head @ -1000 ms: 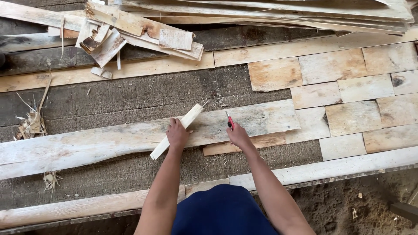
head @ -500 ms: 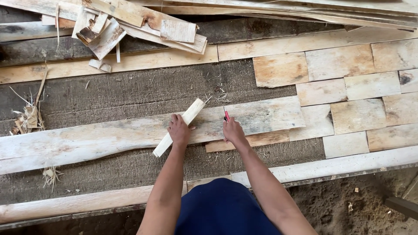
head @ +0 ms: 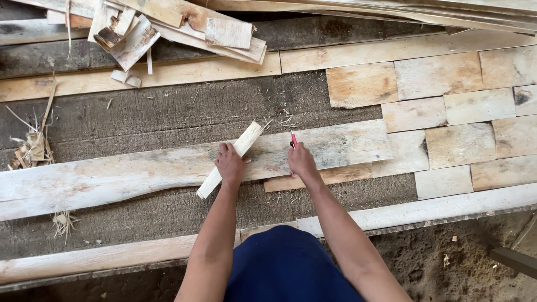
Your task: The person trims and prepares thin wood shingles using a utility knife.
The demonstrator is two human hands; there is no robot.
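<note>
We keep our left hand [head: 230, 163] pressed on the wood strip [head: 229, 160]; right hand [head: 302, 161] still grips the red pencil [head: 293, 138] over the plank [head: 168, 168].

Both bare arms reach forward and up from the bottom of the head view, running roughly side by side and drawing slightly closer toward the wrists. The left arm is nearly straight, forearm rising steeply to the left hand [head: 230, 164], which lies palm down, knuckles up, fingers spread a little and curled downward in a pressing hold. The right arm comes in at a slant from the lower right, elbow out of frame, wrist straight. The right hand [head: 302, 160] is closed in a pinch, fingers bunched toward the thumb, back of the hand showing.
</note>
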